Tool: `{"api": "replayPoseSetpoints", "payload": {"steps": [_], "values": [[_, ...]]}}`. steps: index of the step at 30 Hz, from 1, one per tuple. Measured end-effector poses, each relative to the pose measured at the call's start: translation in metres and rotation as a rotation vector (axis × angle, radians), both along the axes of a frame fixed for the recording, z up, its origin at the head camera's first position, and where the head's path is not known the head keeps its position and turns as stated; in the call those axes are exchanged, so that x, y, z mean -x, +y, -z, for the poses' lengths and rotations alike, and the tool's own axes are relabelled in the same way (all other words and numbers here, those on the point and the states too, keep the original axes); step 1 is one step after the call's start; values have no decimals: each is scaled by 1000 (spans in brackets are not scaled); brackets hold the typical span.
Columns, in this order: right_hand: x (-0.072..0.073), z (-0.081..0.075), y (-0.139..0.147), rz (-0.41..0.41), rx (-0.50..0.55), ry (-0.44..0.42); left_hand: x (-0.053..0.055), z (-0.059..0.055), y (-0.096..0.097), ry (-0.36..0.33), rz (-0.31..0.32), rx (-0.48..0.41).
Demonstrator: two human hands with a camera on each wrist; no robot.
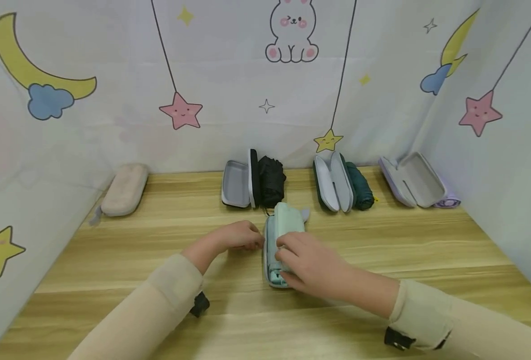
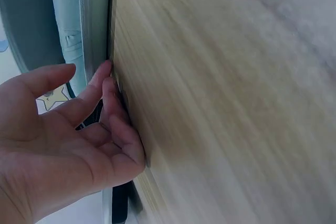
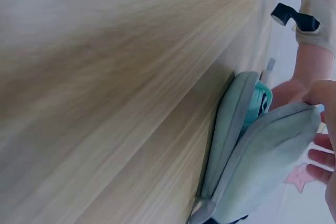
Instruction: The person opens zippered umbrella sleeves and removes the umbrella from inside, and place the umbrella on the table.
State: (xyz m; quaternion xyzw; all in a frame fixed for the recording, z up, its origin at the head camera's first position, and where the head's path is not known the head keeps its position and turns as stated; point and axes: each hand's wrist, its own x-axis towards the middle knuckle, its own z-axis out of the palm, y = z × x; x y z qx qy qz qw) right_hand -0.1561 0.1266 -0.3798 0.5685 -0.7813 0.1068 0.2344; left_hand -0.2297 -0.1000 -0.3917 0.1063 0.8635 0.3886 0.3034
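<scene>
A mint-green zip case [image 1: 289, 220] stands partly open on the table, its lid slanting over the base. Inside lies a folded pale green umbrella [image 2: 68, 22], its teal end [image 3: 258, 100] showing at the near opening. My right hand [image 1: 312, 262] holds the lid at its free edge, thumb at the near corner and the other fingers spread behind it. My left hand [image 1: 240, 236] is at the left side of the case, fingertips touching the base's lower edge, loosely bent fingers resting on the table, thumb raised.
A closed beige case [image 1: 125, 190] lies at the far left. Along the back stand an open black case [image 1: 237, 182] beside a black umbrella [image 1: 272, 180], an open dark green case [image 1: 333, 185] beside a green umbrella [image 1: 359, 186], and an open lilac case [image 1: 414, 180] with a lilac roll [image 1: 447, 197].
</scene>
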Motion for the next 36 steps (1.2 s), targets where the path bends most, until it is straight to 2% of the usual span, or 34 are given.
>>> {"api": "replayPoseSetpoints", "payload": {"steps": [3,6,9,12,15,19,22,26,30,32,36], "values": [[0,-1,8,-72,78,20,-1,-1,0,15,27,20],[-1,-2,14,-122,98,67,-2,-1,0,36,39,30],[-2,-1,19,-137,80,108,-3,-2,0,54,50,31],[-3,0,25,-115,49,93,-3,-2,2,57,52,32],[-4,1,30,-12,32,6,-2,-1,4,75,49,52],[-4,0,31,257,-17,-128,-2,0,8,117,40,87],[0,-4,25,456,-98,-263,-5,1,11,137,23,95],[13,-6,14,650,-185,-483,-12,1,16,157,18,88],[23,0,2,737,-216,-624,-18,-2,21,151,44,53],[25,3,-4,729,-217,-642,-21,-2,23,129,51,28],[23,5,-16,704,-218,-597,-22,1,25,100,37,-14]]}}
